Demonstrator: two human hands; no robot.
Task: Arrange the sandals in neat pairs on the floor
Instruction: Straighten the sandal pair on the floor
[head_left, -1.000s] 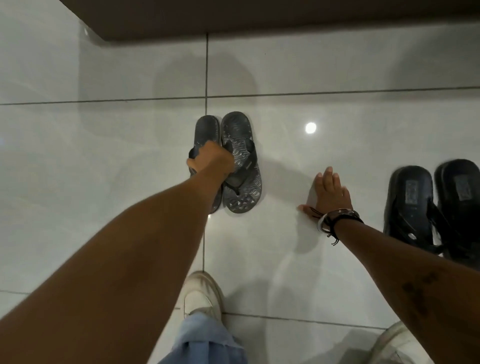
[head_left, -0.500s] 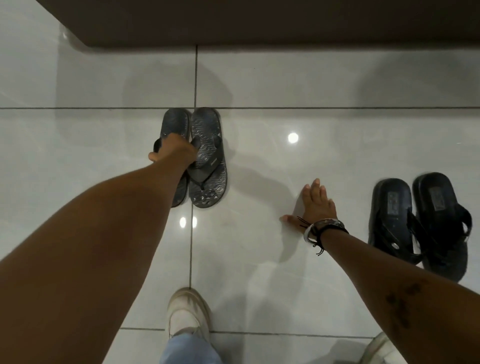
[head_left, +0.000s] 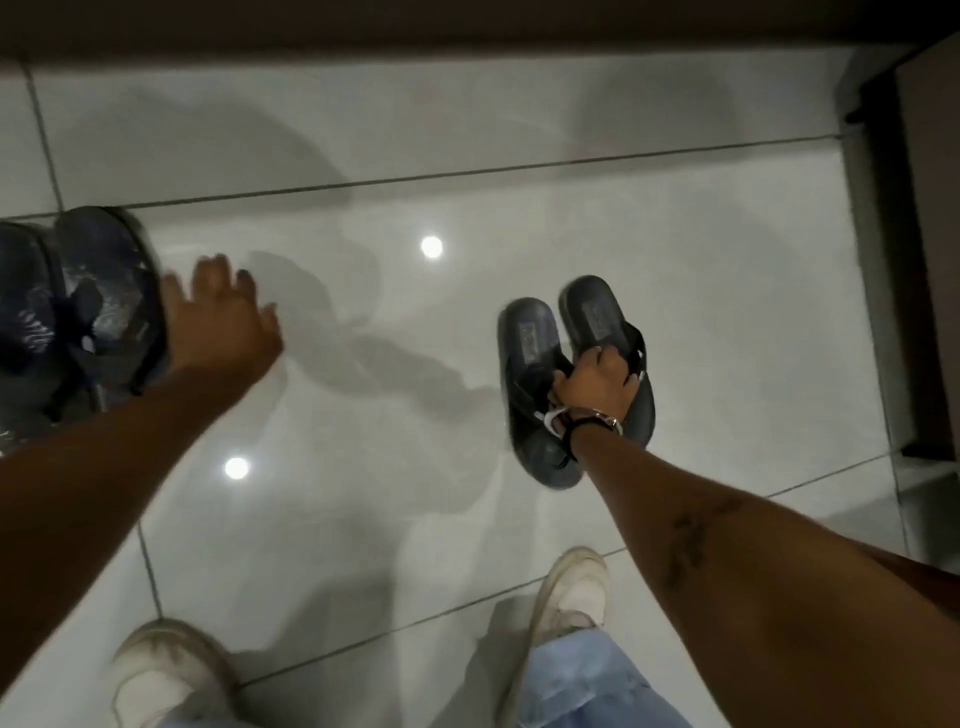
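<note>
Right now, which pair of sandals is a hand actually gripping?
The black slide pair on the right: the right hand is closed over its straps. The patterned flip-flop pair at the left edge lies free beside the open left hand.

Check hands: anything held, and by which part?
Right hand grips the black sandals by their straps, mid-length. Left hand is open beside the grey flip-flops, holding nothing.

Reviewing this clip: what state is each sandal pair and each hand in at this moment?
Patterned dark flip-flop pair: side by side on the floor, not held.
Plain black slide sandal pair: side by side, gripped at the straps.
Left hand: open, empty, beside the flip-flops.
Right hand: closed on the slide sandals' straps.
</note>
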